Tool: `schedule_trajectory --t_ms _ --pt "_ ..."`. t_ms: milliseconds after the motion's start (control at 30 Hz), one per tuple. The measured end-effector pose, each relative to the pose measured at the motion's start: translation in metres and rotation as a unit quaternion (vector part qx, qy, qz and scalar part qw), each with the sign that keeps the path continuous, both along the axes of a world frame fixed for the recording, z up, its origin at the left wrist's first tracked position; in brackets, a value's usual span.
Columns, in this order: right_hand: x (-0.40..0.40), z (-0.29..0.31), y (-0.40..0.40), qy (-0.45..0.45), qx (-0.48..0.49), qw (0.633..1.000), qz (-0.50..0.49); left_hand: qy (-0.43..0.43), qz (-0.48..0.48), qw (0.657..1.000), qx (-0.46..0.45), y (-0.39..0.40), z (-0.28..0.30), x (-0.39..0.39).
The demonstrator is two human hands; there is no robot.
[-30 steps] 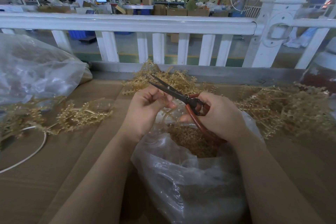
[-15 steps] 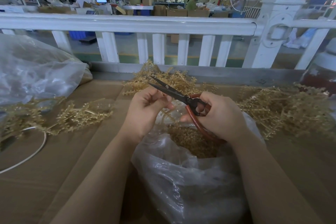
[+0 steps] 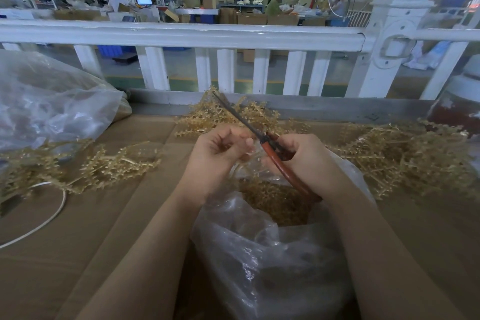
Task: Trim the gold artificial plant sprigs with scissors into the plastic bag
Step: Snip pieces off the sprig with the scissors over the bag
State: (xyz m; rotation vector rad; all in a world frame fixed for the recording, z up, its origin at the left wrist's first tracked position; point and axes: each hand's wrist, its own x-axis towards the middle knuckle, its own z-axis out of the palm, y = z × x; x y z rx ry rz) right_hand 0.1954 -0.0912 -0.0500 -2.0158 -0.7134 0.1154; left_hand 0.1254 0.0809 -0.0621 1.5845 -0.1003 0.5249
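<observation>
My right hand grips the red-handled scissors; their dark blades are closed and point up-left over the far sprig pile. My left hand has its fingers curled toward the blades' base, pinching a small pale sprig piece that is barely visible. Both hands hover above the open clear plastic bag, which holds a heap of gold trimmed bits. Gold sprigs lie in piles at the left, at the far middle and at the right.
The brown cardboard tabletop carries a large clear bag at far left and a white cord near the left edge. A white railing runs behind the table. A red-and-white container stands at far right.
The scissor blades, open in a V before, have closed and now point more steeply up. My left hand's fingers have opened slightly.
</observation>
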Motion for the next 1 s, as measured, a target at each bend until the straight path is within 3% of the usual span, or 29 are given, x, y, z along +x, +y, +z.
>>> schedule_trajectory --t_ms 167,300,433,667,1000 --pt "-0.001 0.0 -0.002 0.034 0.065 0.997 -0.035 0.076 0.053 0.995 0.032 0.014 -0.004 -0.001" --pt "-0.002 0.004 -0.008 0.063 0.165 0.983 -0.046 0.182 -0.048 0.981 0.039 0.018 -0.009 0.0" --pt "-0.005 0.008 -0.007 0.092 0.19 0.977 -0.037 0.138 -0.106 0.985 -0.019 0.011 -0.01 0.001" --pt "-0.005 0.008 -0.003 0.092 0.179 0.979 -0.036 0.052 -0.119 0.991 -0.021 0.002 0.0 -0.002" --pt "0.001 -0.001 -0.001 0.067 0.163 0.983 -0.05 0.123 -0.162 0.97 -0.133 -0.007 0.002 -0.002"
